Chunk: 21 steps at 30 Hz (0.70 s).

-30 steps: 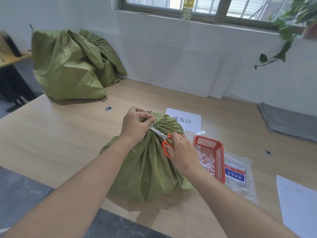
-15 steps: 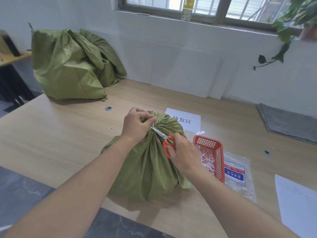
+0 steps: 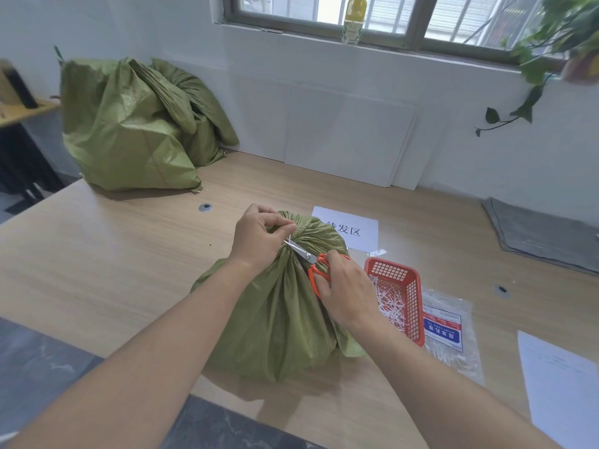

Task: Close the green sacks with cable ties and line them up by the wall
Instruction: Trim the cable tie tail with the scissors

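Head view, green sack [image 3: 278, 312] upright near table's [image 3: 97, 254] front edge, left hand [image 3: 259, 239] pinching white tie tail [image 3: 287, 236] at its gathered neck, right hand [image 3: 348, 288] gripping orange scissors [image 3: 311, 258], blade tips at the tail, more sacks [image 3: 129, 131] far left against wall [image 3: 324, 92], red basket [image 3: 416, 286] just right.

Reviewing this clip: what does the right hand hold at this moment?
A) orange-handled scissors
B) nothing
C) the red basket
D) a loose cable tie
A: the right hand grips the orange-handled scissors, their blades at the gathered neck of the green sack, where the left hand pinches the white cable tie.
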{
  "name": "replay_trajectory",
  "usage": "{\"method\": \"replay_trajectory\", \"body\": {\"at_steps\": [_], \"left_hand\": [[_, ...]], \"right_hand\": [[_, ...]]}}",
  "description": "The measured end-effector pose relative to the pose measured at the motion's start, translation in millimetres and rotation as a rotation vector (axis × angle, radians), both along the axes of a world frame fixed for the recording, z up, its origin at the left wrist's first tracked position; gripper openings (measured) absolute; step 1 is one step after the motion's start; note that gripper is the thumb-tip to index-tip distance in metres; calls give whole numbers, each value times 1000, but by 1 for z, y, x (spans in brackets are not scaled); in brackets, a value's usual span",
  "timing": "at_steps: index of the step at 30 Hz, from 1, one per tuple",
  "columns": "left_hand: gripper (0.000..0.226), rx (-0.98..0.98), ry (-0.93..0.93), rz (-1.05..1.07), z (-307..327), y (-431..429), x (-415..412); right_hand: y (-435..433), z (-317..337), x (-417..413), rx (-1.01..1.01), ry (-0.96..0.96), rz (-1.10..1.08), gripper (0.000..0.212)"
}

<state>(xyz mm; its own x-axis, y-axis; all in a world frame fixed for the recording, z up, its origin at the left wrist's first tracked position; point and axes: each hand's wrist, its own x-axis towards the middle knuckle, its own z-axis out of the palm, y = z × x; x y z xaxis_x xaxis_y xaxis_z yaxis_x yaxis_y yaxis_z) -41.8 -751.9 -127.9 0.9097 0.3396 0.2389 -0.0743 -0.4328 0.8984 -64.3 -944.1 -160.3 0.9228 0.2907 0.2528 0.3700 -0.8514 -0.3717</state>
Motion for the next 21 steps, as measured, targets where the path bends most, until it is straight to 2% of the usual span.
{"method": "replay_trajectory", "body": {"at_steps": [8,13,18,21], "left_hand": [[11,10,10,5,2,-2,2],[9,-12,18,5,1,-6,6],[5,-115,19,12,-4,-13,13],[2,-216,50,3,-6,-21,16]], "right_hand": [[-2,2,1,19,2,-10,14],[-4,-1,6,-2,41,-23,21],[-11,-9,11,119,113,-96,13],[-17,-17,16,294,214,-228,14]]}}
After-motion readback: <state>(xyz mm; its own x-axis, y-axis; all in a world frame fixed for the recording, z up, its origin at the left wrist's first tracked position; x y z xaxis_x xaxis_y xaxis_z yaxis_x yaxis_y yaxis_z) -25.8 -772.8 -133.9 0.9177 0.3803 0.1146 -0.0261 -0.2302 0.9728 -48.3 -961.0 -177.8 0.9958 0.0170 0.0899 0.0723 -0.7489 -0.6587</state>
